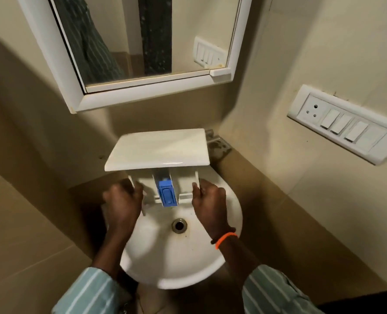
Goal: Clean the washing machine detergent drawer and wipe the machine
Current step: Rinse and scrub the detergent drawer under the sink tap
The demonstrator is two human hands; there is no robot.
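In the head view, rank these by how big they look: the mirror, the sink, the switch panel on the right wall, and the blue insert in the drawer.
1. Mirror
2. Sink
3. Switch panel
4. Blue insert

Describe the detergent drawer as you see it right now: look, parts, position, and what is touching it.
The detergent drawer is white, glossy plastic, held over the white sink with its broad front panel tilted up toward the wall. Behind the panel, thin white dividers form compartments, and a blue insert sits in the middle one. The left hand grips its left side wall, the right hand its right side wall. Whether it rests on the basin rim cannot be told. No water is seen running.
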